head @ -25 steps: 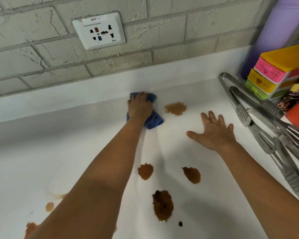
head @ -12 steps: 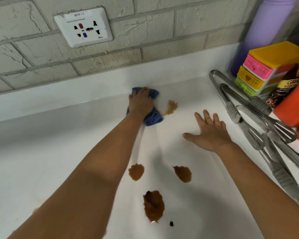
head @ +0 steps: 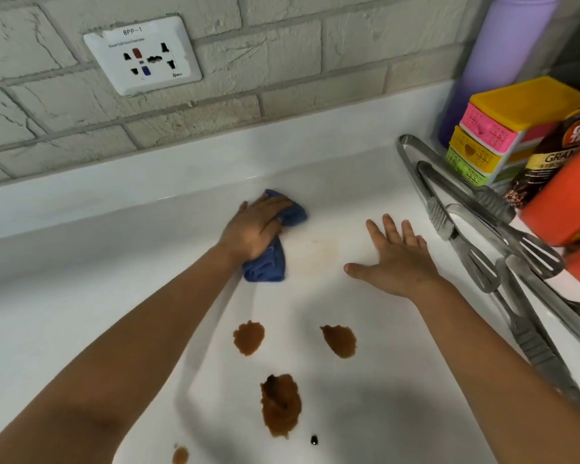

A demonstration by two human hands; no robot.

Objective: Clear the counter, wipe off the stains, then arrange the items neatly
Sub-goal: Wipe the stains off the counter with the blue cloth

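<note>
My left hand (head: pixel 257 229) holds a bunched blue cloth (head: pixel 268 267) and presses it on the white counter (head: pixel 81 313) near the back ledge. A faint tan smear (head: pixel 318 252) lies just right of the cloth. My right hand (head: pixel 399 259) rests flat on the counter with its fingers spread, holding nothing. Closer to me are three brown stains: a left stain (head: pixel 248 336), a right stain (head: pixel 339 339) and a darker large stain (head: pixel 280 405). A small brown spot (head: pixel 180 455) and a black speck (head: pixel 314 440) sit at the bottom edge.
Metal tongs (head: pixel 466 212) lie along the right side, close to my right hand. Behind them stand a stack of coloured mini drawers (head: pixel 503 128), a purple bottle (head: pixel 503 55), a coffee packet (head: pixel 556 155) and an orange container (head: pixel 566 202). A wall socket (head: pixel 143 55) is on the brick wall.
My left hand swept the cloth over the brown stain at the back; that stain has shrunk to a faint smear. The right hand stayed flat in place.
</note>
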